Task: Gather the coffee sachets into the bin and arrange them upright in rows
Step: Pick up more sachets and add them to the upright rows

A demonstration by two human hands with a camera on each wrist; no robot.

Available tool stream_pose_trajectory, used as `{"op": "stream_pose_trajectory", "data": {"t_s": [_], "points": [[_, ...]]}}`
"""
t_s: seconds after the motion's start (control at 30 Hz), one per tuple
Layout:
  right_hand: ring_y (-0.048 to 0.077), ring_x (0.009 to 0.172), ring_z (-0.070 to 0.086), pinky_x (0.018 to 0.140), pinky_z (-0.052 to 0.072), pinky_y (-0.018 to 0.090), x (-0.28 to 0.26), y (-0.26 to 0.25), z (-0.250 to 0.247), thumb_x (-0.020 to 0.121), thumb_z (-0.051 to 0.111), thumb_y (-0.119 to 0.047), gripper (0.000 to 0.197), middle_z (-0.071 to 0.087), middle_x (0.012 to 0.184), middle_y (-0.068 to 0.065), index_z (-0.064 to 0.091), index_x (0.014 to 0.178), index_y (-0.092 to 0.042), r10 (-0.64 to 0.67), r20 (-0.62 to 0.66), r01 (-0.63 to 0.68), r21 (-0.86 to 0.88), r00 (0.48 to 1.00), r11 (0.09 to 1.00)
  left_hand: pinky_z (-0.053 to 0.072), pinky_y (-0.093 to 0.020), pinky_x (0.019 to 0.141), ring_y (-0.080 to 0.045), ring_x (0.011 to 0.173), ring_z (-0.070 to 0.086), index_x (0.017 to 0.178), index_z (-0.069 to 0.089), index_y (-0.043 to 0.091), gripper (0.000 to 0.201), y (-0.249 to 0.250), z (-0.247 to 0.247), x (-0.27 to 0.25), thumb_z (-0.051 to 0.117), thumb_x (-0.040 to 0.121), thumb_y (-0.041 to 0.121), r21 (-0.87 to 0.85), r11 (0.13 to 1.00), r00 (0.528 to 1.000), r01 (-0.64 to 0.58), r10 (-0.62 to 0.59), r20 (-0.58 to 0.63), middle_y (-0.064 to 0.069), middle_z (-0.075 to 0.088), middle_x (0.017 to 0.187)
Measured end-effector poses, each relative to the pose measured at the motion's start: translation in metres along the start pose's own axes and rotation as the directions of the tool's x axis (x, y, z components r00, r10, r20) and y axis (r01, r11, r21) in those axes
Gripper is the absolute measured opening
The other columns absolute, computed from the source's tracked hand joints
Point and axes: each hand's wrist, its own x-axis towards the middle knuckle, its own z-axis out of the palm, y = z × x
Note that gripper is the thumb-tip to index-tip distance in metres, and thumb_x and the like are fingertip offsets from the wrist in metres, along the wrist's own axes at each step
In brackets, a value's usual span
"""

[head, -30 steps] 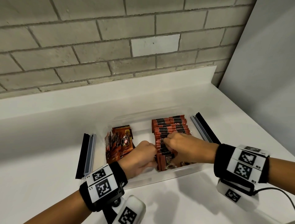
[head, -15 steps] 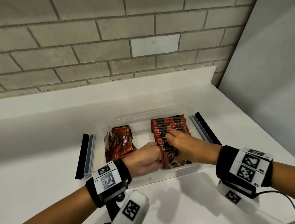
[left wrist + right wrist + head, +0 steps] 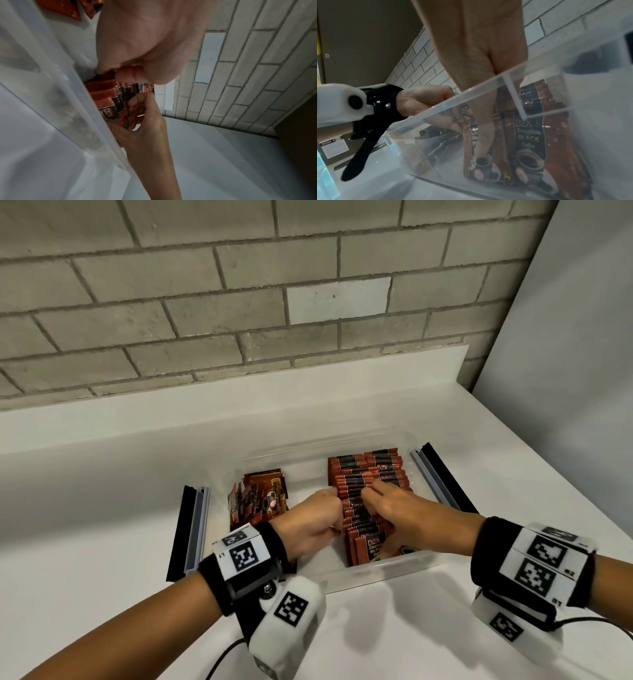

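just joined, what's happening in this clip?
A person is sorting coffee sachets in a clear plastic bin on a white counter. Both hands are inside it, working the row of upright sachets on the bin's right side: the left hand presses against the row's left edge with curled fingers, and the right hand grips sachets near the front. A looser bunch of sachets leans at the left, not yet in a row.
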Motion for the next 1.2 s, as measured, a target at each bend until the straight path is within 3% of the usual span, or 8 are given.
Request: {"op": "stream_pose_trajectory", "data": {"t_s": [0.17, 0.37, 0.47, 0.57, 0.67, 0.83, 0.97, 1.2], "points": [[0.001, 0.080, 0.036, 0.062, 0.032, 0.014, -0.001, 0.001, -0.006, 0.071, 0.083, -0.022, 0.054, 0.035, 0.096, -0.011, 0.035, 0.095, -0.025, 0.034, 0.053, -0.037, 0.068, 0.998, 0.997, 0.030, -0.023, 0.064, -0.012, 0.062, 0.038, 0.070, 0.044, 0.019, 0.051, 0.006, -0.003, 0.005, 0.020, 0.079, -0.025, 0.017, 1.000, 0.998, 0.003, -0.002, -0.057, 0.003, 0.048, 0.051], [0.008, 0.087, 0.047, 0.070, 0.044, 0.017, 0.000, 0.002, -0.021, 0.070, 0.084, -0.030, 0.052, 0.046, 0.100, -0.011, 0.045, 0.105, -0.023, 0.082, 0.190, -0.105, 0.111, 0.978, 0.988, 0.030, -0.022, 0.058, -0.013, 0.064, 0.042, 0.097, 0.056, 0.010, 0.059, 0.009, -0.001, 0.008, 0.020, 0.067, -0.024, 0.106, 0.994, 0.999, -0.036, 0.032, 0.039, -0.004, 0.046, 0.072], [0.007, 0.089, 0.058, 0.080, 0.052, 0.022, 0.002, -0.004, -0.039, 0.076, 0.080, -0.029, 0.043, 0.056, 0.099, -0.012, 0.053, 0.108, -0.024, 0.086, 0.207, -0.142, 0.272, 0.974, 0.952, 0.034, -0.025, 0.075, -0.011, 0.082, 0.043, 0.077, 0.050, 0.020, 0.046, 0.018, -0.014, -0.002, 0.028, 0.080, -0.020, 0.211, 0.976, 0.999, -0.054, 0.055, 0.002, 0.004, 0.045, 0.079], [0.009, 0.093, 0.065, 0.086, 0.053, 0.026, 0.016, -0.019, -0.056, 0.086, 0.069, -0.032, 0.023, 0.065, 0.100, -0.007, 0.059, 0.104, -0.025, 0.051, 0.162, -0.115, 0.409, 0.985, 0.905, 0.040, -0.028, 0.097, -0.011, 0.112, 0.048, 0.114, 0.058, 0.021, 0.042, 0.028, -0.045, -0.017, 0.038, 0.090, -0.008, 0.393, 0.906, 0.987, -0.154, 0.157, 0.025, 0.007, 0.057, 0.111], [0.013, 0.095, 0.067, 0.091, 0.052, 0.030, 0.044, -0.046, -0.057, 0.094, 0.058, -0.032, 0.021, 0.068, 0.102, 0.000, 0.060, 0.108, -0.016, 0.051, 0.216, -0.155, 0.499, 0.975, 0.853, 0.048, -0.030, 0.097, -0.014, 0.112, 0.059, 0.121, 0.061, 0.013, 0.043, 0.041, -0.079, -0.044, 0.041, 0.089, -0.006, 0.697, 0.656, 0.937, -0.290, 0.344, 0.066, -0.001, 0.065, 0.118], [0.012, 0.082, 0.059, 0.079, 0.051, 0.024, 0.098, -0.081, -0.030, 0.099, 0.052, -0.024, 0.018, 0.061, 0.090, 0.001, 0.059, 0.095, -0.008, 0.136, 0.364, -0.315, 0.493, 0.921, 0.811, 0.046, -0.038, 0.094, -0.023, 0.120, 0.048, 0.124, 0.058, 0.022, 0.047, 0.049, -0.112, -0.055, 0.047, 0.087, -0.004, 0.964, -0.181, 0.955, -0.193, 0.193, 0.227, -0.003, 0.051, 0.129], [0.023, 0.112, 0.060, 0.092, 0.052, 0.034, 0.126, -0.087, -0.008, 0.095, 0.058, -0.021, 0.038, 0.061, 0.127, 0.012, 0.052, 0.129, -0.005, 0.199, 0.456, -0.457, 0.572, 0.868, 0.682, 0.043, -0.038, 0.095, -0.027, 0.126, 0.038, 0.138, 0.044, 0.032, 0.052, 0.048, -0.122, -0.040, 0.049, 0.093, 0.007, 0.905, -0.384, 0.983, -0.182, -0.060, 0.172, 0.000, 0.039, 0.140], [0.022, 0.099, 0.062, 0.065, 0.053, 0.023, 0.127, -0.086, 0.001, 0.093, 0.061, -0.014, 0.019, 0.063, 0.118, 0.014, 0.057, 0.110, -0.006, 0.304, 0.444, -0.536, 0.646, 0.843, 0.544, 0.043, -0.036, 0.093, -0.027, 0.125, 0.036, 0.119, 0.061, 0.007, 0.028, 0.055, -0.115, -0.027, 0.056, 0.091, 0.007, 0.845, -0.508, 0.969, -0.168, 0.070, 0.235, -0.006, 0.043, 0.135]]}}
